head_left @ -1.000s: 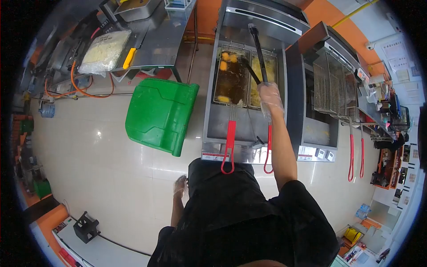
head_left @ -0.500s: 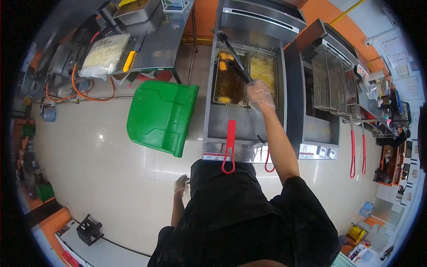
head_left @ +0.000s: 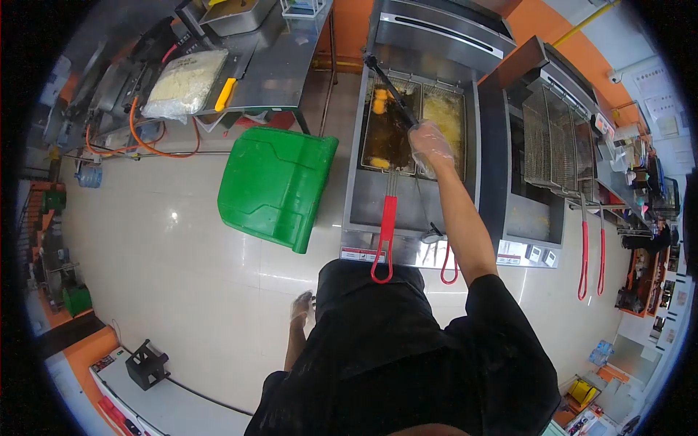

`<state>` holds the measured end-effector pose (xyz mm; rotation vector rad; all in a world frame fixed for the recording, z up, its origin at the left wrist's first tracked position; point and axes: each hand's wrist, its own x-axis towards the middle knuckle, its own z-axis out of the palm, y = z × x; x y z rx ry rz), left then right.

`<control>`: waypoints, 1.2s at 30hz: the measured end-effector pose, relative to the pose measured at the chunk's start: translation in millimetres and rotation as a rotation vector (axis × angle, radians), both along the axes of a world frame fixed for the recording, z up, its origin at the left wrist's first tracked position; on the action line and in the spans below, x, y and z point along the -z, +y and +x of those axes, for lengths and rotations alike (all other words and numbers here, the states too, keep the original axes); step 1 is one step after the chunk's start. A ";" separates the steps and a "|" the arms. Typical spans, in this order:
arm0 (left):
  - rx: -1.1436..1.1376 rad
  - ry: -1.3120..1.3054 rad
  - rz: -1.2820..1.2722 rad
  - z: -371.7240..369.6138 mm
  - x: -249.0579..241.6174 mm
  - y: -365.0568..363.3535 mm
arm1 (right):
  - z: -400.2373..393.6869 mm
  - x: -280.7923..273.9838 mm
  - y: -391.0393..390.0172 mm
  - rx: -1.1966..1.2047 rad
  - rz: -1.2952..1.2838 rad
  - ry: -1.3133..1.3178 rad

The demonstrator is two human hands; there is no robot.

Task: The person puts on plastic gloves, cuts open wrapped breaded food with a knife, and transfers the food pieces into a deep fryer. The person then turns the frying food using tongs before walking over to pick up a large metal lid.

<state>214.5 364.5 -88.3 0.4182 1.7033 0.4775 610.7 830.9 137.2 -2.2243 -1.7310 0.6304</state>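
My right hand (head_left: 432,145), in a clear plastic glove, is closed around a long black tool that looks like tongs (head_left: 392,92). It slants across a fryer basket (head_left: 364,138) of dark oil, its far end near the back left corner. Several orange-yellow pieces (head_left: 379,102) sit in the oil at the basket's left side, and another piece (head_left: 379,163) is near the front. My hand partly hides the neighbouring basket of bubbling pale oil (head_left: 443,112). Low beside my body hangs my left hand (head_left: 302,308), also gloved, fingers loosely extended, with nothing visible in it.
Red basket handles (head_left: 385,232) stick out over the fryer's front. To the left stands a green lidded bin (head_left: 273,185), beneath a metal table with a yellow-handled knife (head_left: 226,94) and a bagged pale food (head_left: 185,83). More wire baskets (head_left: 549,138) hang to the right.
The view has shifted a little, so the fryer and bin appear farther right. My right hand, still gripping the black tool, has moved slightly left and away over the baskets. My left hand stays low.
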 end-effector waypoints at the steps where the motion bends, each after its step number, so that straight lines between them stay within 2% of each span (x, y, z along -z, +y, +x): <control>1: 0.007 -0.001 0.033 1.0 -3.4 2.7 | -0.4 0.8 1.0 0.016 -0.015 0.013; 7: 0.006 -0.028 0.078 3.0 5.7 5.1 | -6.3 -38.2 -19.4 0.155 0.002 0.083; 10: 0.017 -0.054 0.068 -6.8 51.2 -1.5 | -3.3 -54.9 -24.3 0.134 -0.010 0.086; 12: -0.015 -0.136 -0.006 -6.9 55.5 5.4 | 4.6 -42.9 -24.0 0.136 0.027 0.063; 15: 0.062 -0.058 -0.038 -3.5 42.6 17.4 | 15.0 -37.6 -27.4 0.115 0.020 0.062; 19: 0.106 0.007 0.080 2.3 18.6 25.8 | 32.0 -12.9 -28.1 0.093 0.004 0.055; 22: 0.166 0.041 0.131 2.9 10.4 26.8 | 19.9 -45.9 -47.2 0.138 -0.050 0.078; 27: 0.278 0.055 0.325 -10.5 57.0 -0.8 | 29.3 -19.1 -56.1 0.058 -0.131 0.085; 31: 0.154 0.005 0.126 -3.6 44.1 6.1 | 24.1 -6.8 -55.4 0.133 -0.049 0.103; 34: 0.086 -0.039 0.062 -2.0 35.8 12.3 | 17.1 -43.8 -59.1 0.179 -0.091 0.203; 36: 0.082 -0.019 0.062 1.6 22.3 19.2 | 20.3 -42.7 -61.7 0.184 -0.060 0.176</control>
